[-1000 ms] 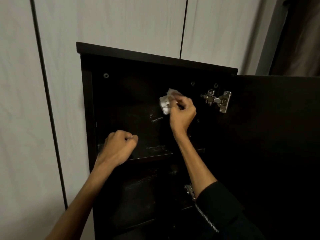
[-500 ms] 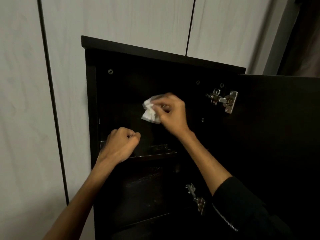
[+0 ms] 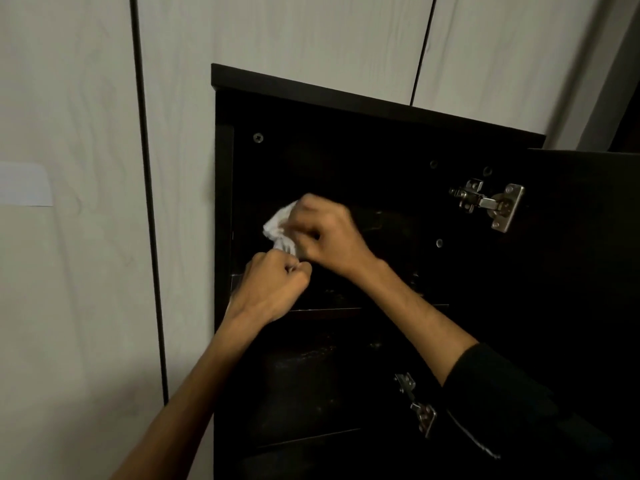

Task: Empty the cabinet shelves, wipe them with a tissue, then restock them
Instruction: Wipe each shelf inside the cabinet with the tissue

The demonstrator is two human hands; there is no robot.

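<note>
A dark open cabinet point(image 3: 346, 102) stands against a pale panelled wall. My right hand point(image 3: 329, 235) grips a crumpled white tissue point(image 3: 278, 230) inside the top compartment, near its left side. My left hand point(image 3: 273, 289) is a closed fist holding nothing, just below the tissue and in front of the upper shelf's edge point(image 3: 329, 310). The shelves I can see are dark and bare, with pale smears on them.
The cabinet door point(image 3: 588, 271) hangs open to the right on two metal hinges, the upper hinge point(image 3: 491, 206) and the lower hinge point(image 3: 417, 407). A lower shelf point(image 3: 311, 438) shows beneath. A white label point(image 3: 24, 183) is stuck on the wall at left.
My right hand has carried the tissue leftward across the top compartment, from near the hinge to the left side. The left fist has stayed by the shelf edge. The view shifted left.
</note>
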